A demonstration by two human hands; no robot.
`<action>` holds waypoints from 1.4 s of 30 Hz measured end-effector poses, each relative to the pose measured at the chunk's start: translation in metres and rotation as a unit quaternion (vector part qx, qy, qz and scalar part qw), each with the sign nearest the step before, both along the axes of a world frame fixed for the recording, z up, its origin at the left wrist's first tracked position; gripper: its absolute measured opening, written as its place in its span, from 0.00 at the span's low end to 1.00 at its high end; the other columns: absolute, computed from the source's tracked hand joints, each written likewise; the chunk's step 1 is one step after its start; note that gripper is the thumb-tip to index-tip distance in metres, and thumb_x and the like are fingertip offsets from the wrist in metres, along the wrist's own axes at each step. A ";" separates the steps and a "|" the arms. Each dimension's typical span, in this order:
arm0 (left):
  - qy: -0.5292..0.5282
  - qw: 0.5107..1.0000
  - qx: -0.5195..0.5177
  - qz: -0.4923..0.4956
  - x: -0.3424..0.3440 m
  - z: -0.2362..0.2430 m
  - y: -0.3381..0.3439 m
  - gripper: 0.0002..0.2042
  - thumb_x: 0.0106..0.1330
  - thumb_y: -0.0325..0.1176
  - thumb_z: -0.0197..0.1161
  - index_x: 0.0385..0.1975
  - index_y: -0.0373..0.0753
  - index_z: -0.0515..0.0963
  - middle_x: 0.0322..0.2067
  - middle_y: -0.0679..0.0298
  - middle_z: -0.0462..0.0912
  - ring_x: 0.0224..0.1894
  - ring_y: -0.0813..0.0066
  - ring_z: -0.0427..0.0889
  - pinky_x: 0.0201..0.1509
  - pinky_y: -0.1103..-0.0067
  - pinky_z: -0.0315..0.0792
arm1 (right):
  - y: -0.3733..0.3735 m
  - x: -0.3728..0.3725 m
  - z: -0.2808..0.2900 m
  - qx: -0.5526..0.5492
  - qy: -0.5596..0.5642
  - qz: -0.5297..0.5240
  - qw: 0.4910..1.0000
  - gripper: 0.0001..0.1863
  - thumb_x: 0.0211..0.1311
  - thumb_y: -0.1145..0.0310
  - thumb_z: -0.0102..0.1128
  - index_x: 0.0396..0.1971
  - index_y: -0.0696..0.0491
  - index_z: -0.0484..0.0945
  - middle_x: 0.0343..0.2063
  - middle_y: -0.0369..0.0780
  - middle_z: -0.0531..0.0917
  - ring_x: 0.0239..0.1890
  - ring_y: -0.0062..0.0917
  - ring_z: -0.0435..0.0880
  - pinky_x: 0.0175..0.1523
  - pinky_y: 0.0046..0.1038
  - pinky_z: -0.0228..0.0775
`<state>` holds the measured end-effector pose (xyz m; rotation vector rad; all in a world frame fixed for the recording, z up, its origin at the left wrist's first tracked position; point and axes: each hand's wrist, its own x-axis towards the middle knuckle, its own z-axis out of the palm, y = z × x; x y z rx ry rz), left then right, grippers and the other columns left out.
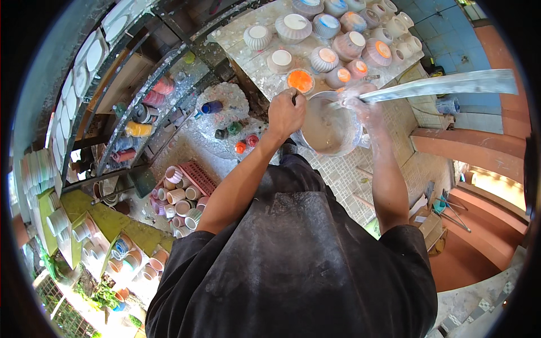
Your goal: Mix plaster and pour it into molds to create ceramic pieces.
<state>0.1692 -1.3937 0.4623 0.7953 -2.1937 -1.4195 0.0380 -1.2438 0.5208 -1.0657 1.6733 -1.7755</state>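
A white bucket (359, 134) holds a greyish-beige, creamy liquid (328, 130). At its left rim my left hand (287, 114) is closed, apparently gripping the edge. My right hand (360, 102), coated in pale residue, is wrapped round a long flat whitish stick (445, 85). One end of the stick dips towards the liquid; the other reaches far out to the right, smeared by motion. Just beyond my left hand stands a pot with an orange top (300, 81).
Several ribbed pots (325, 59) crowd the spattered table (242, 45) ahead. Small colour bottles (212, 107) stand on a crusted surface to the left. A red crate (198, 179) and stacked pots (176, 195) lie lower left. Metal shelving (163, 70) rises at left; steps (473, 225) lie right.
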 end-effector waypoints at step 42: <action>0.010 1.000 0.009 0.020 -0.002 -0.003 -0.003 0.10 0.53 0.31 0.50 0.23 0.33 0.76 0.26 0.45 0.77 0.31 0.45 0.77 0.38 0.61 0.70 | 0.022 0.077 -0.020 -0.045 -0.205 -0.095 0.973 0.02 0.50 0.79 0.53 0.23 0.61 0.74 0.22 0.40 0.77 0.24 0.21 0.75 0.32 0.24 0.69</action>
